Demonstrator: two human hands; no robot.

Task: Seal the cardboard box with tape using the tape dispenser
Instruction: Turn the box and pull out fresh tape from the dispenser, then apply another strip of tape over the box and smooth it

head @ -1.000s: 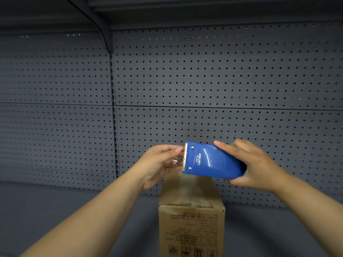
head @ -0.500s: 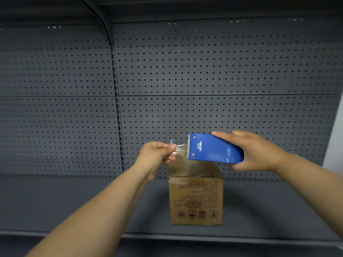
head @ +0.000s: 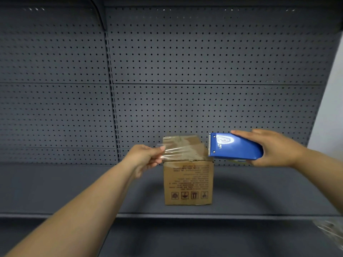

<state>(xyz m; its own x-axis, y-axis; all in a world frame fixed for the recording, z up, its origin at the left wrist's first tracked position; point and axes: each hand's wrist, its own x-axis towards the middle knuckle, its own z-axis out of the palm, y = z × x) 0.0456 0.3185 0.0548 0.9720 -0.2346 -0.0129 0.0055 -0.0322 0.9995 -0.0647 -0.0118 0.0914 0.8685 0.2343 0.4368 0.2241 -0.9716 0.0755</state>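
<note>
Box (head: pixel 187 182) sitting upright on shelf (head: pixel 55 188), midway between front and back edges, print upside down. Right hand (head: pixel 274 148) gripping blue dispenser (head: pixel 234 148) above box's right top corner, serrated blade facing left. Left hand (head: pixel 146 156) pinching end of clear tape (head: pixel 183 151), stretching across box top toward blade. Pegboard (head: pixel 204 71) backing shelf.
</note>
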